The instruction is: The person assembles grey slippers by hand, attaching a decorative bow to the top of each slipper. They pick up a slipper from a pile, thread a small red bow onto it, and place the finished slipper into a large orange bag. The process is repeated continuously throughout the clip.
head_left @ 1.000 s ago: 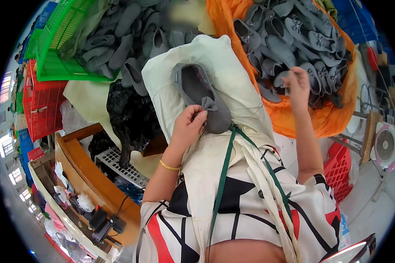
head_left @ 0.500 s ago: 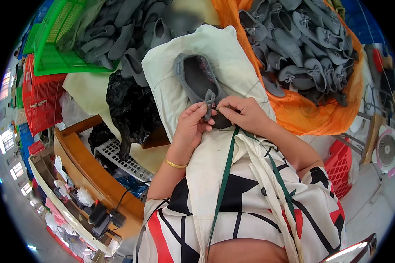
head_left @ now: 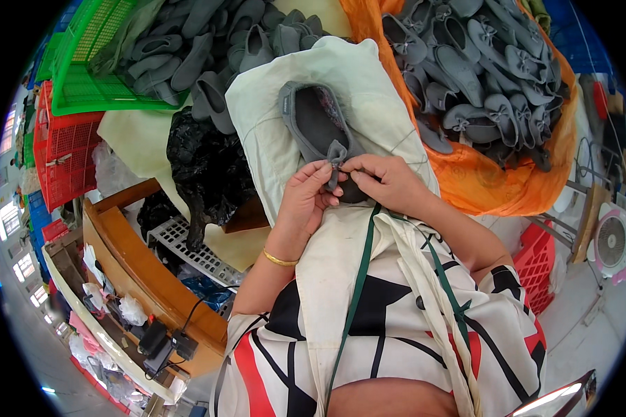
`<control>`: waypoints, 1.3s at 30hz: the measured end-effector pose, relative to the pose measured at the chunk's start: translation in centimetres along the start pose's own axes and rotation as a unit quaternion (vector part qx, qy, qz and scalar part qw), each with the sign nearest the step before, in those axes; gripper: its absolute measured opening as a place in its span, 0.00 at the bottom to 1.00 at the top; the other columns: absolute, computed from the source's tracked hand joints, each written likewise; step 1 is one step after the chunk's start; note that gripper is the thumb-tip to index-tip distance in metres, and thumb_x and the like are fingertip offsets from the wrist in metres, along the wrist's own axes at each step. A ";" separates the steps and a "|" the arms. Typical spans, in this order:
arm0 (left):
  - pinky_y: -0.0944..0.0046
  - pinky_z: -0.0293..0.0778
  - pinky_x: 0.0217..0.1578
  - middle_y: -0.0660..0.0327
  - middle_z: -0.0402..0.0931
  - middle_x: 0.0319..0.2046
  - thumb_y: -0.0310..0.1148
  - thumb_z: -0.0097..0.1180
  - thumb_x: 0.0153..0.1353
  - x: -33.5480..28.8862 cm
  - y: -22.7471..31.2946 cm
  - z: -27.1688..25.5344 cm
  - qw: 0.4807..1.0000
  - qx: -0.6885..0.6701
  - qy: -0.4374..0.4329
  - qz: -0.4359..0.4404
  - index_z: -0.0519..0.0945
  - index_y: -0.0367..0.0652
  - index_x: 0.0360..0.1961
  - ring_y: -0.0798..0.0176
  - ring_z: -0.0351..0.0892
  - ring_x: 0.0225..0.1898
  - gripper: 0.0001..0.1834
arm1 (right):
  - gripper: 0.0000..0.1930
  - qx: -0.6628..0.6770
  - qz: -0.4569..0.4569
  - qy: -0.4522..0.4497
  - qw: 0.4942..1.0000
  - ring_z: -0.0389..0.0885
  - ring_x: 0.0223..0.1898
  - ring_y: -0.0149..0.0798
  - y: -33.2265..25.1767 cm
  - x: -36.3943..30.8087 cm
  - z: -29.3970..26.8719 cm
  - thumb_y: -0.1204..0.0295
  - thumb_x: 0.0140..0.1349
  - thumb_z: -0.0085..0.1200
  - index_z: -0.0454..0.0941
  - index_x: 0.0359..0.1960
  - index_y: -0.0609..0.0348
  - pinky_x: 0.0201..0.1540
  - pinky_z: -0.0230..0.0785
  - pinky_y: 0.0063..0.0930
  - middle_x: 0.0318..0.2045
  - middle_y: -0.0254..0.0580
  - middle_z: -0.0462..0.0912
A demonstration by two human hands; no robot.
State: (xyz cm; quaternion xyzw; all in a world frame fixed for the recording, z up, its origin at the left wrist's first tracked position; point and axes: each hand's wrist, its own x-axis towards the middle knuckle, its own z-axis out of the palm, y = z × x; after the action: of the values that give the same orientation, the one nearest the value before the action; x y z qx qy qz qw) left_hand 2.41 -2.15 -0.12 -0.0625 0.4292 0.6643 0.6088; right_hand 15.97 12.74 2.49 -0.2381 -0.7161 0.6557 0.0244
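A grey slip-on shoe lies on a pale cloth-covered pad in front of me, its toe end toward my body. Its opening shows a patterned lining on the inner side. A small grey fabric bow sits at the front of the opening. My left hand pinches the bow's lower part between thumb and fingers. From the right, my right hand meets it at the bow's knot, thumb and forefinger pressed together. Whatever those fingertips grip is too small to make out.
Grey shoes overflow a green basket at the far left. More shoes, several with bows, fill an orange sack at the right. A black plastic bag and a wooden drawer are left of me; a white fan stands far right.
Both hands stay pinched at the bow with hardly any movement. The whole view has shifted slightly.
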 end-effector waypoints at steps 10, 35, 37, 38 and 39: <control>0.72 0.77 0.25 0.56 0.82 0.35 0.31 0.52 0.68 0.0 0.0 -0.1 1.000 -0.007 0.004 -0.002 0.77 0.36 0.44 0.68 0.79 0.27 0.10 | 0.11 0.003 0.017 -0.019 1.000 0.77 0.35 0.22 -0.1 0.0 0.0 0.75 0.65 0.50 0.78 0.46 0.64 0.40 0.68 0.17 0.37 0.35 0.85; 0.72 0.78 0.24 0.57 0.82 0.35 0.32 0.55 0.67 -0.4 -0.2 0.7 0.999 -0.003 0.022 0.025 0.78 0.38 0.46 0.68 0.81 0.27 0.11 | 0.11 -0.007 0.008 -0.035 0.999 0.74 0.32 0.21 0.0 0.3 -0.6 0.77 0.65 0.49 0.79 0.47 0.64 0.36 0.67 0.17 0.32 0.32 0.83; 0.74 0.77 0.23 0.59 0.82 0.34 0.32 0.58 0.65 -0.3 -0.3 0.6 0.999 -0.004 0.025 0.032 0.79 0.38 0.45 0.69 0.80 0.27 0.11 | 0.11 0.000 0.020 -0.045 0.999 0.72 0.28 0.19 0.0 0.4 -0.8 0.77 0.65 0.49 0.80 0.46 0.63 0.32 0.64 0.16 0.28 0.29 0.80; 0.74 0.76 0.22 0.60 0.82 0.33 0.31 0.59 0.64 -0.3 -0.5 0.4 0.999 -0.005 0.029 0.034 0.79 0.38 0.45 0.70 0.80 0.27 0.11 | 0.10 0.017 0.037 -0.053 0.998 0.70 0.26 0.19 0.2 0.3 -0.9 0.77 0.65 0.49 0.80 0.45 0.63 0.30 0.62 0.16 0.26 0.27 0.79; 0.74 0.75 0.22 0.61 0.82 0.33 0.30 0.60 0.63 -0.3 -0.7 0.2 0.999 -0.006 0.032 0.035 0.79 0.38 0.45 0.71 0.79 0.27 0.11 | 0.10 0.035 0.055 -0.061 0.996 0.68 0.24 0.18 0.4 0.3 -0.9 0.76 0.66 0.49 0.80 0.45 0.62 0.28 0.61 0.15 0.25 0.26 0.77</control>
State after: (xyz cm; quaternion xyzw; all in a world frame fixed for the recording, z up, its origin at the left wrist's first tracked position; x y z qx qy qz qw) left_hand 3.18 -2.27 -0.14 -0.0730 0.4463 0.6854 0.5708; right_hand 16.19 13.70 2.17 -0.2356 -0.6790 0.6937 -0.0466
